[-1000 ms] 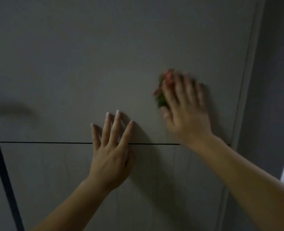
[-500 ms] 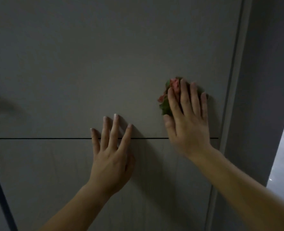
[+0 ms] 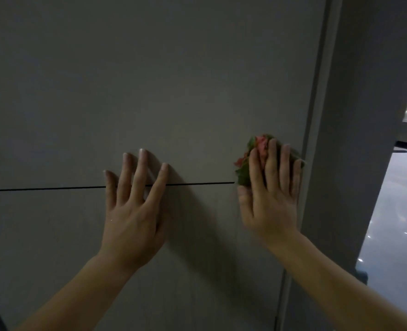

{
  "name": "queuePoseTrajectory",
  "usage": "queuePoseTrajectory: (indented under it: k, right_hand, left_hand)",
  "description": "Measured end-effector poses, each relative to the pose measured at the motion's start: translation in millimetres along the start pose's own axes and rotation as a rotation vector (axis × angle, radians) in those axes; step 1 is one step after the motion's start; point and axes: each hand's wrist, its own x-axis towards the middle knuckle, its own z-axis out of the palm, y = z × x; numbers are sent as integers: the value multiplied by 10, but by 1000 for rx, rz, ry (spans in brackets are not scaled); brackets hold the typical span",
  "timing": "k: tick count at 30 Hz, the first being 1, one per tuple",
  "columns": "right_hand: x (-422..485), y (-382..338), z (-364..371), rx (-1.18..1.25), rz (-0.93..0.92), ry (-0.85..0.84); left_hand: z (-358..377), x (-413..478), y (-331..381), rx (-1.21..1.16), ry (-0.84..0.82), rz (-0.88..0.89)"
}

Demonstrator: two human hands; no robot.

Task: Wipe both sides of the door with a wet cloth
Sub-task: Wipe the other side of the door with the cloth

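**Right hand** (image 3: pixel 269 199): fingers straight and slightly spread, laid flat over the cloth and pressing it to the door. Nothing is clenched or pinched. The cloth is trapped under the fingers rather than gripped.

**Cloth** (image 3: pixel 244 174): a bunched wad, green with pink-red patches, showing above and to the left of the fingers. It lies against the door face at its right margin, just beside the edge strip and level with the right end of the groove. Whether it is wet cannot be told.

**Left hand** (image 3: pixel 133 211): palm flat on the door, fingers splayed across the groove, holding nothing. It is well apart from the cloth and is judged to be a brace.

**Door** (image 3: pixel 150 80): a plain grey-beige panel that fills most of the view.

**Groove** (image 3: pixel 197 183): a thin dark horizontal line running from the left of the view to the cloth.

**Edge strip** (image 3: pixel 317 115): a pale vertical band at the door's right. Whether it is door edge or frame cannot be told.

**Wall** (image 3: pixel 364 115): grey, beyond the strip.

**Floor** (image 3: pixel 393 211): glossy, at lower right.

**Progress (judgement):**
- This face is being wiped, at the right margin by the groove.
- The dim light shows no damp streaks, so how much of the face is covered cannot be told.
- The other face is out of view and, as far as can be shown, is left to do.
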Motion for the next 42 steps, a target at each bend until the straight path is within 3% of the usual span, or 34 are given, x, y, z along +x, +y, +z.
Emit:
queuePoseTrajectory:
  k: [4, 7, 9, 12, 15, 21, 26, 32, 38, 42]
  right_hand:
    - [130, -571, 98, 25, -252, -103]
    - [135, -529, 95, 15, -404, -128]
    - [85, -215, 36, -39, -356, -87]
    - [13, 170, -52, -63, -145, -19]
    - [2, -47, 9, 41, -16, -17]
    - [-334, -34, 23, -25, -267, -134]
    - [-285, 238, 110, -15, -143, -51]
    - [-1291, 379, 56, -70, -207, -248]
    - [-453, 257, 216, 9, -72, -14]
    - [-1313, 150, 220, -49, -218, -190]
  left_hand:
    - [-67, -30, -30, -45, -4, -7]
    - [-98, -92, -20, -71, -14, -15]
    - [-95, -129, 18, -76, -16, 7]
    - [-35, -173, 113, -84, -24, 52]
    - [69, -240, 240, -65, -41, 59]
    - [244, -355, 396, -37, -44, 45]
    - [504, -520, 595, -52, -9, -17]
    - [637, -628, 687, -66, -81, -19]
    - [663, -633, 704, -55, -65, -14]
    - [596, -645, 682, -75, -92, -11]
